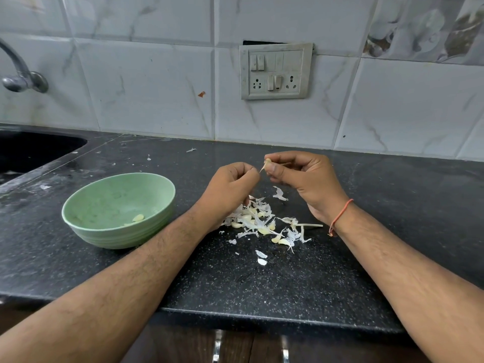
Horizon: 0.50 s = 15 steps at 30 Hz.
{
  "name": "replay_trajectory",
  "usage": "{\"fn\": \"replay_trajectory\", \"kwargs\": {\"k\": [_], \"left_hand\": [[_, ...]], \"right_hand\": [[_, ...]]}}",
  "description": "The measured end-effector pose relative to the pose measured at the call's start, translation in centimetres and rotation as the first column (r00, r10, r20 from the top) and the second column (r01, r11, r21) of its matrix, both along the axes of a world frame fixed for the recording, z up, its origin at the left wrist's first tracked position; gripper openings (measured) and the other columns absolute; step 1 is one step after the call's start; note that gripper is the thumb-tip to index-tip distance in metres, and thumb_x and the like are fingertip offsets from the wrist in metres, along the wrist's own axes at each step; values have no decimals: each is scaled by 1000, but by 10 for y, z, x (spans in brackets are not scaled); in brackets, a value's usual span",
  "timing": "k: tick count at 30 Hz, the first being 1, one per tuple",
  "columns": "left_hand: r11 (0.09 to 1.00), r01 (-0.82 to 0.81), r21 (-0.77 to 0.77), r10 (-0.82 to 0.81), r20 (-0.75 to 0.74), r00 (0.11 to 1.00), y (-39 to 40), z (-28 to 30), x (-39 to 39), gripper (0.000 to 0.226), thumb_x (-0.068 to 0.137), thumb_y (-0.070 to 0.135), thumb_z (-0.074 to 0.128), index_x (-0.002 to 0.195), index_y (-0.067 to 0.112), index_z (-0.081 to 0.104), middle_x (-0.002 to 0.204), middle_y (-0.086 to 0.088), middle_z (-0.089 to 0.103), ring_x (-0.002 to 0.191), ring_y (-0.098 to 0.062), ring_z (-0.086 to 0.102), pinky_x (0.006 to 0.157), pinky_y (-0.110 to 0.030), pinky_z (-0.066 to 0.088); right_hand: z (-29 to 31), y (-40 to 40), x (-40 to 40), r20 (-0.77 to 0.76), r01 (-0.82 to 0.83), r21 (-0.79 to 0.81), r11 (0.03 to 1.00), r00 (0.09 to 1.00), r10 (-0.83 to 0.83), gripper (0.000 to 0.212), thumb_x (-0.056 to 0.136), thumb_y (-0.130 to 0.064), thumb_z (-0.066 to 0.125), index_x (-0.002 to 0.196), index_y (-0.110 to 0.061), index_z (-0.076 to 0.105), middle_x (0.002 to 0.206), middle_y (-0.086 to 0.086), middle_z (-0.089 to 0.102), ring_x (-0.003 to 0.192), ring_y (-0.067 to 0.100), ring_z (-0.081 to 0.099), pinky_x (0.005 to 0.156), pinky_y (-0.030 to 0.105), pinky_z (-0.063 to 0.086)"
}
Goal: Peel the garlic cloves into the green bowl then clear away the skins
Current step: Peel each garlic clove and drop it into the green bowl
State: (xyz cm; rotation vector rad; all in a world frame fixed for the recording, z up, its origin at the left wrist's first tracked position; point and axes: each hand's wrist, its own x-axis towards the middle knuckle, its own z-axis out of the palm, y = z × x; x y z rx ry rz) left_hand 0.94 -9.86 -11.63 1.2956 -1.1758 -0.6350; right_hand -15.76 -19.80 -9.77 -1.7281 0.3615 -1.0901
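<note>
right hand (303, 176) raised above the counter (392, 231), thumb and fingers pinching a garlic clove (267, 163); a strip of skin hangs from the clove's lower end. left hand (230, 187) just beside it, fingers curled inward, fingertips close to that strip; cannot tell whether they actually grip it. an orange thread band (340, 216) sits on the right wrist.

green bowl (86, 205) stands on the counter left of the left forearm, upright. one peeled clove (138, 218) lies inside near the front wall, with what looks like a smaller pale piece beside it.

pile of skins and unpeeled cloves (262, 224) lies on the counter below and between the two hands, partly hidden by the left hand. two loose skin flakes (261, 258) lie nearer the counter's front edge, apart from the pile. more scraps scattered toward the wall.

sink (31, 150) at far left, tap (21, 77) above it. switch plate (276, 72) on the tiled wall.
</note>
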Motion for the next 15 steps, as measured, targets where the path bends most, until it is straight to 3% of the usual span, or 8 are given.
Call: {"fn": "replay_trajectory", "kwargs": {"k": [3, 6, 8, 13, 15], "left_hand": [[998, -55, -25, 55, -18, 998, 1, 0, 2, 25, 88, 33, 61, 85, 10, 67, 73, -8, 64, 69, -23, 57, 67, -41, 50], [993, -89, -81, 87, -29, 996, 2, 2, 2, 19, 97, 28, 69, 95, 11, 76, 94, -24, 72, 73, -24, 60, 64, -40, 53], [989, -89, -118, 89, -1, 996, 3, 4, 1, 15, 99, 28, 73, 98, 15, 80, 96, -25, 73, 71, -24, 60, 61, -37, 53], [983, -72, -168, 82, 49, 995, 3, 3, 3, 8, 98, 27, 77, 99, 21, 82, 75, -13, 70, 58, -23, 56, 59, -39, 52], [984, -71, -165, 86, 81, 993, 4, 2, 4, 9, 100, 26, 75, 98, 21, 81, 79, -21, 72, 57, -22, 56, 59, -39, 53]], "right_hand": [[0, -2, 0, -24, 21, 37, 999, 999, -21, 20, 88, -6, 83, 107, -10, 81, 98, 9, 81, 92, 20, 74, 89, 40, 65], [-2, -5, 1, -66, 97, -35, 995, 993, -99, 19, 86, -10, 87, 104, -16, 84, 99, 8, 82, 92, 22, 73, 92, 50, 64], [-2, -6, 1, -88, 129, -106, 986, 986, -139, 19, 84, -14, 89, 103, -18, 84, 99, 4, 82, 93, 22, 74, 93, 52, 63], [-1, -4, 0, -120, 139, -248, 959, 978, -173, 22, 84, -18, 90, 104, -13, 85, 99, -2, 82, 96, 18, 79, 91, 42, 64], [-2, -4, -1, -131, 145, -243, 959, 975, -181, 22, 83, -20, 91, 104, -13, 85, 98, -3, 83, 96, 15, 79, 91, 39, 64]]}}
